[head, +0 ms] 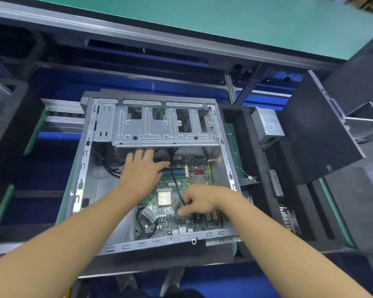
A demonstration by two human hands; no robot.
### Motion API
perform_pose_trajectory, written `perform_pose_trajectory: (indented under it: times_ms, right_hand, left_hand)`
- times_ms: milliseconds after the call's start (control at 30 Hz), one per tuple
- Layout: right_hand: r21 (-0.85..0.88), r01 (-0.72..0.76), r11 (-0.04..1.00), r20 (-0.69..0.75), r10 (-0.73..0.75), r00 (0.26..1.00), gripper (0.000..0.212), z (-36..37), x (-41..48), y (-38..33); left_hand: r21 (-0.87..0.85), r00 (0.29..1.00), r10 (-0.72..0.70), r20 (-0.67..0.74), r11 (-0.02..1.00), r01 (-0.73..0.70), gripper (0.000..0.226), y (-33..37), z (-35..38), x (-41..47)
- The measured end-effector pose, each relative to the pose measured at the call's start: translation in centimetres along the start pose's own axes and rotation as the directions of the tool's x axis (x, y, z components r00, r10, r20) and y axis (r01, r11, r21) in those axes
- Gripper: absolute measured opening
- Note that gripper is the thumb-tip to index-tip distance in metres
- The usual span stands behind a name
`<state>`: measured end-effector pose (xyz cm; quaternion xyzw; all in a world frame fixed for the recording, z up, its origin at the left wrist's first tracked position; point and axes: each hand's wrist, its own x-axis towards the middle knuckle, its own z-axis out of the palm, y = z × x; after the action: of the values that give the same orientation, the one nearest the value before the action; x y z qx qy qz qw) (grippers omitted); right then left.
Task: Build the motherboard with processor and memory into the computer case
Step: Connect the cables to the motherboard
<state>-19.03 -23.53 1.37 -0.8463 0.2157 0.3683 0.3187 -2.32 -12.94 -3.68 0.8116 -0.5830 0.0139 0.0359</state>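
Green mat (202, 20) beyond blue panel (127, 82), steel case (82, 168), left fingers (138, 157) flat on motherboard (194, 181), right fingers (187, 198) pinching cable (175, 181).

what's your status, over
Left hand flat on motherboard inside case. Right hand pinching black cable. In the way: that cable, draped over memory slots.

Electronics assembly line, factory floor. Open computer case (85, 168) sits in a black foam tray (253, 160) on a roller track (63, 114). Aluminium-profile frame (229, 87), green-matted shelf (202, 22) above. Another case (310, 136) and a power supply (267, 125) at right.
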Motion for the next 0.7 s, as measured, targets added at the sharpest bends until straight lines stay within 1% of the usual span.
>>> perform_pose_trajectory:
  times_ms: [33,67,100,133,167,200,233,267,300,367,400,433,467,533,567,633,700]
  right_hand:
    - [0.054,-0.013,0.998,-0.005,0.014,1.0,0.043,0.0,-0.3,0.2]
    - [0.125,-0.026,0.992,-0.026,0.029,0.999,0.038,0.0,-0.4,0.4]
    - [0.215,-0.036,0.976,-0.061,0.05,0.997,0.03,0.0,-0.6,0.3]
    - [0.308,-0.044,0.95,-0.107,0.08,0.991,0.024,0.2,-0.7,0.2]
    - [0.384,-0.046,0.922,-0.162,0.117,0.98,0.023,0.4,-0.7,0.0]
    - [0.435,-0.048,0.899,-0.218,0.157,0.963,0.024,0.7,-0.8,-0.2]
    - [0.461,-0.059,0.885,-0.267,0.201,0.943,0.026,1.0,-0.7,-0.3]
    - [0.473,-0.076,0.878,-0.314,0.249,0.916,0.027,1.3,-0.7,-0.2]
    - [0.49,-0.093,0.867,-0.364,0.3,0.882,0.025,1.5,-0.7,-0.1]
    - [0.568,-0.103,0.817,-0.435,0.404,0.805,0.015,1.8,-0.8,0.5]
    - [0.618,-0.092,0.781,-0.447,0.445,0.776,0.013,2.0,-0.8,0.8]
    - [0.66,-0.072,0.748,-0.456,0.475,0.753,0.013,2.2,-0.8,1.0]
    - [0.687,-0.05,0.725,-0.47,0.496,0.73,0.013,2.4,-0.7,1.1]
    - [0.695,-0.01,0.719,-0.523,0.515,0.68,0.011,2.6,-0.6,0.9]
    - [0.686,0.001,0.727,-0.547,0.516,0.659,0.011,2.7,-0.6,0.8]
    - [0.677,0.004,0.736,-0.56,0.512,0.652,0.011,2.7,-0.5,0.6]
    - [0.705,-0.004,0.709,-0.528,0.528,0.665,0.013,2.8,-0.6,0.7]
  left_hand:
    - [-0.004,1.0,-0.006,0.017,1.0,0.006,0.037,-0.1,-0.2,0.1]
    - [-0.087,0.998,-0.034,0.059,0.995,0.039,0.033,0.0,-0.3,0.3]
    - [-0.27,0.984,-0.099,0.149,0.953,0.136,0.029,0.3,-0.6,0.4]
    - [-0.503,0.944,-0.158,0.291,0.814,0.291,0.027,0.8,-1.0,0.6]
    - [-0.673,0.876,-0.163,0.454,0.582,0.457,0.027,1.5,-1.1,0.7]
    - [-0.734,0.804,-0.111,0.584,0.349,0.582,0.028,2.2,-1.2,0.9]
    - [-0.735,0.753,-0.038,0.657,0.191,0.65,0.026,2.7,-1.2,1.1]
    - [-0.726,0.727,0.028,0.686,0.096,0.681,0.023,3.0,-1.2,1.2]
    - [-0.726,0.722,0.085,0.687,0.028,0.688,0.019,3.2,-1.3,1.3]
    - [-0.725,0.731,0.187,0.656,-0.112,0.679,0.016,3.0,-1.3,1.5]
    - [-0.725,0.737,0.237,0.633,-0.152,0.672,0.018,3.0,-1.2,1.6]
    - [-0.738,0.745,0.28,0.606,-0.15,0.658,0.022,3.0,-1.2,1.7]
    - [-0.769,0.761,0.292,0.579,-0.114,0.629,0.024,3.3,-1.0,1.8]
    - [-0.833,0.821,0.197,0.537,-0.029,0.552,0.02,4.2,-0.6,1.9]
    - [-0.85,0.842,0.141,0.521,-0.006,0.527,0.018,4.7,-0.5,2.0]
    - [-0.863,0.857,0.102,0.505,0.025,0.505,0.018,5.5,-0.2,2.1]
    - [-0.882,0.88,0.112,0.461,0.165,0.441,0.02,6.0,0.2,2.1]
